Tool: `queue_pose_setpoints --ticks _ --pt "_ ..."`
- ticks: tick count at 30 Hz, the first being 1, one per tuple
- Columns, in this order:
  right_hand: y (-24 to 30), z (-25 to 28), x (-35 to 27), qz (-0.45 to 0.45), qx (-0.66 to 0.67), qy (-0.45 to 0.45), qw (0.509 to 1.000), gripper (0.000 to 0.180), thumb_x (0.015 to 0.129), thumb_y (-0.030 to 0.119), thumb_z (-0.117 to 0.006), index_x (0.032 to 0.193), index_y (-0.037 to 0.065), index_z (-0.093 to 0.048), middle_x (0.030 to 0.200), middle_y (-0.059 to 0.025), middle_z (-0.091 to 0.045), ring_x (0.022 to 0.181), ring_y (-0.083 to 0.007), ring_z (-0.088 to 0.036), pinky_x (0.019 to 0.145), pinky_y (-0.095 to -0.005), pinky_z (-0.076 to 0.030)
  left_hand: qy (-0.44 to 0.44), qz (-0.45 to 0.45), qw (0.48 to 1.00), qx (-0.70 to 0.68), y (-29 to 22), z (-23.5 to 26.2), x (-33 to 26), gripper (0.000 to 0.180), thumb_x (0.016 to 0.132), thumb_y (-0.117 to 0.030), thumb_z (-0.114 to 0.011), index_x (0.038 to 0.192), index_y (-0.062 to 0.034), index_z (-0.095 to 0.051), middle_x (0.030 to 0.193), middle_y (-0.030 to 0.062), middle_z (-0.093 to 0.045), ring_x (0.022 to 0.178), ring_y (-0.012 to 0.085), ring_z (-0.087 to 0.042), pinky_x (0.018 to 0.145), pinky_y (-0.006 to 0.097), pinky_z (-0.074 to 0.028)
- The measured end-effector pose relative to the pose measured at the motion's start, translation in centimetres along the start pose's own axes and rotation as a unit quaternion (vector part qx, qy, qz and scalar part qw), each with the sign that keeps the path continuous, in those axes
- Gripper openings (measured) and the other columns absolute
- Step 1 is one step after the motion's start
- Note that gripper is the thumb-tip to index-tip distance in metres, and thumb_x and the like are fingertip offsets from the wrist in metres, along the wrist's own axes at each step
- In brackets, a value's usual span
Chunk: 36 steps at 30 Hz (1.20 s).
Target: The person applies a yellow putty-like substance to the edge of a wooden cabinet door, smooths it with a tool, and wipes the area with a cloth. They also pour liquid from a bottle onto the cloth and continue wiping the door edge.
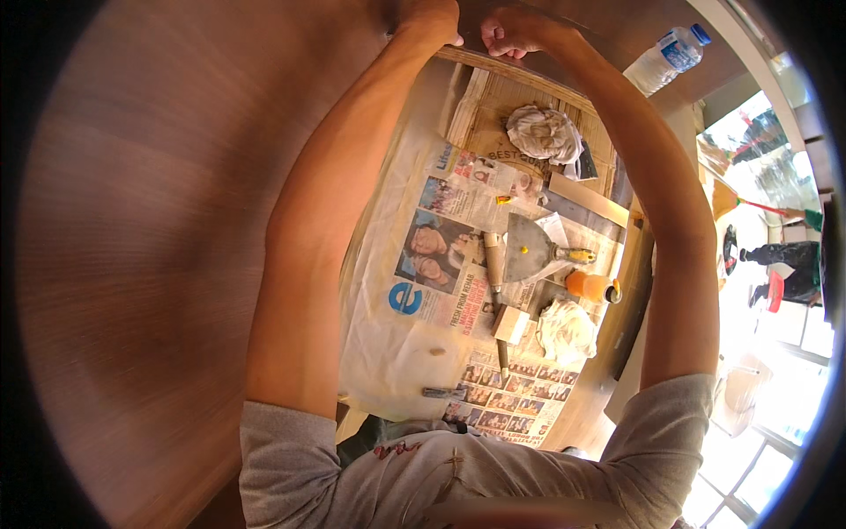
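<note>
Scraper [529, 249] lies on newspaper [432, 304], nearside of the wood strip [529, 76]; crumpled rag [542, 132] sits nearside too, closer to it. Strip runs left-right, right end slanting nearer; left hand [434, 19] just beyond its left end, right hand [511, 33] beyond its middle, fingers curled; can't tell what either grip holds.

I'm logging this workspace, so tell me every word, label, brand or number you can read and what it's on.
Wording isn't copied here; only its place is given.
Newspaper: readable headlines in red and blue; small print is too small to read.
Cardboard: dark capital letters.
Bottle: blue label, print too small to read.
</note>
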State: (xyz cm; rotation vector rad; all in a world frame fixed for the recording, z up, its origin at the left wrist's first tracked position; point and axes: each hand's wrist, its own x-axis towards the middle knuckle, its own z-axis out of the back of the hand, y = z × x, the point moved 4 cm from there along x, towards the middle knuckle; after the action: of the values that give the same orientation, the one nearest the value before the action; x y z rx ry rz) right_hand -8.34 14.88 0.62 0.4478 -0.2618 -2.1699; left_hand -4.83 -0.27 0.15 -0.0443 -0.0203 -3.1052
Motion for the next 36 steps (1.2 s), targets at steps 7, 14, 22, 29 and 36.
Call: queue_pose_setpoints --ticks 7,14,22,29,36 --pt "2.1 0.3 -0.4 -0.077 -0.099 -0.008 0.992 0.019 0.078 0.014 -0.074 0.097 0.012 -0.079 0.084 -0.0108 -0.077 0.076 -0.0239 -0.075 0.068 -0.0382 -0.059 0.017 -0.005 1.0 0.001 -0.6 1.2 -0.8 0.058 0.074 -0.041 -0.087 0.115 -0.0025 -0.075 0.12 0.0188 -0.072 0.115 0.0316 -0.069 0.098 0.041 -0.056" --pt "2.5 0.4 -1.2 -0.025 -0.05 -0.038 0.998 0.012 0.079 0.015 -0.074 0.09 0.011 -0.076 0.079 -0.0093 -0.074 0.071 -0.0213 -0.073 0.066 -0.0358 -0.059 0.028 0.015 0.999 -0.018 -0.7 1.6 -1.1 0.06 0.072 -0.041 -0.089 0.117 -0.0037 -0.074 0.124 0.0173 -0.071 0.118 0.03 -0.067 0.099 0.04 -0.056" --pt "1.2 -0.6 -0.4 -0.012 -0.113 -0.088 0.99 0.014 0.074 0.011 -0.071 0.086 0.012 -0.079 0.071 -0.0092 -0.074 0.068 -0.0206 -0.075 0.064 -0.0344 -0.059 0.037 0.031 0.999 -0.004 -1.0 1.7 -0.7 0.061 0.072 -0.041 -0.09 0.119 -0.0046 -0.074 0.124 0.0156 -0.071 0.119 0.0291 -0.067 0.1 0.04 -0.055" --pt "0.5 -1.1 0.3 0.015 -0.095 -0.09 0.991 0.012 0.072 0.014 -0.067 0.077 0.014 -0.077 0.065 -0.0094 -0.072 0.065 -0.0212 -0.074 0.062 -0.0356 -0.058 0.049 0.035 0.998 0.033 -0.4 0.9 -0.2 0.061 0.074 -0.041 -0.09 0.12 -0.0045 -0.073 0.126 0.0157 -0.071 0.119 0.0286 -0.067 0.1 0.04 -0.055" --pt "1.4 -1.2 1.4 -0.139 -0.179 -0.133 0.965 0.023 0.081 0.03 -0.073 0.094 0.012 -0.079 0.099 -0.011 -0.077 0.095 -0.0304 -0.075 0.079 -0.0445 -0.06 -0.007 -0.112 0.992 -0.065 0.8 -0.1 2.1 0.066 0.068 -0.035 -0.092 0.116 0.0038 -0.067 0.116 0.0267 -0.07 0.113 0.0394 -0.068 0.095 0.047 -0.054"
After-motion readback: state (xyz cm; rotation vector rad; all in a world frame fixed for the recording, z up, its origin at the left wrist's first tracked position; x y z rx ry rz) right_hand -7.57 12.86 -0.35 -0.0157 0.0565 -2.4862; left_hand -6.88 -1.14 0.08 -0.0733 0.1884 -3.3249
